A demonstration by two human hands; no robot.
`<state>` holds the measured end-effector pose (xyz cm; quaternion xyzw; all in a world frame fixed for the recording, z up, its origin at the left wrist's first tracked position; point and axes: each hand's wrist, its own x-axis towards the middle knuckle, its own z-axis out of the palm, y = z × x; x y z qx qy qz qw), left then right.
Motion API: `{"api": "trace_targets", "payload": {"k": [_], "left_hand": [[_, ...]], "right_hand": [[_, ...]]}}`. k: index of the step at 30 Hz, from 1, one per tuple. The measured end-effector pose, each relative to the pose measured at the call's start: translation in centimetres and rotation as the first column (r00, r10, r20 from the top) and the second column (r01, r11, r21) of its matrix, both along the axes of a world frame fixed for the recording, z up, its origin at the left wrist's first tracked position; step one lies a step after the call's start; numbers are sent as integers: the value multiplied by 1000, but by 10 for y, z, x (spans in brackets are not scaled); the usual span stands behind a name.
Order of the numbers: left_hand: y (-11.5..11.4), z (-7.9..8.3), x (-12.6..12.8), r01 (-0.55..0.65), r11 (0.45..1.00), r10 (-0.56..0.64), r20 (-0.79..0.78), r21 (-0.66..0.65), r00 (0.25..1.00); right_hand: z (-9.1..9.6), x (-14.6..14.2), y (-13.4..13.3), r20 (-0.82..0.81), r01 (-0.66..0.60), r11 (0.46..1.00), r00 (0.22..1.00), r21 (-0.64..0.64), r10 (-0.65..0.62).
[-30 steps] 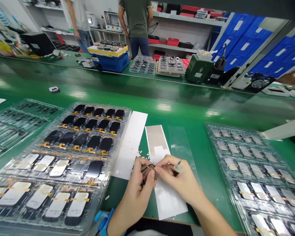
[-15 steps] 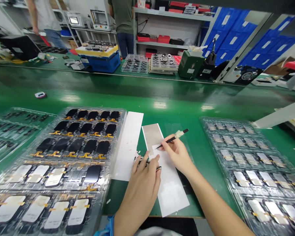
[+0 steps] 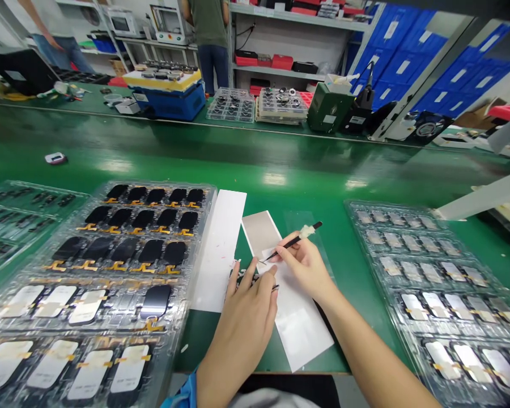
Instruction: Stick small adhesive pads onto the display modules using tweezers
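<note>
My right hand (image 3: 302,265) pinches black tweezers (image 3: 292,241), their tip touching a white backing sheet (image 3: 287,294) with a grey patch at its far end. My left hand (image 3: 250,300) lies just left of it, fingers curled over a small dark part (image 3: 238,277) held at the sheet's left edge; most of that part is hidden. A second white strip (image 3: 220,249) lies to the left of both hands.
A clear tray (image 3: 110,266) of black screens with orange flex tails and white-covered parts sits at left. Another clear tray (image 3: 433,283) of small parts is at right. Across the green bench (image 3: 238,164) stand a blue box, part trays, a green device and two people.
A second ago both hands met over the small part near me. Since then my right hand has moved forward, the tweezers now pointing down at the sheet, and my left hand holds the part alone.
</note>
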<state>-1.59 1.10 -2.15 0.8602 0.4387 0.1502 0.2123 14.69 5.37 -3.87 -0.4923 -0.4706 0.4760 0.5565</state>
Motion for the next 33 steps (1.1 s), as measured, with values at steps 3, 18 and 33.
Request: {"api": "trace_targets", "payload": {"k": [3, 18, 33], "left_hand": [[1, -1, -2, -21, 1000, 22, 99, -19, 995], [-8, 17, 12, 217, 729, 546, 743, -649, 386], [-10, 4, 14, 258, 749, 529, 785, -611, 322]], "right_hand": [[14, 5, -2, -62, 50, 998, 997, 33, -48], [39, -26, -70, -229, 397, 869, 912, 295, -339], [32, -33, -72, -240, 381, 879, 917, 285, -320]]}}
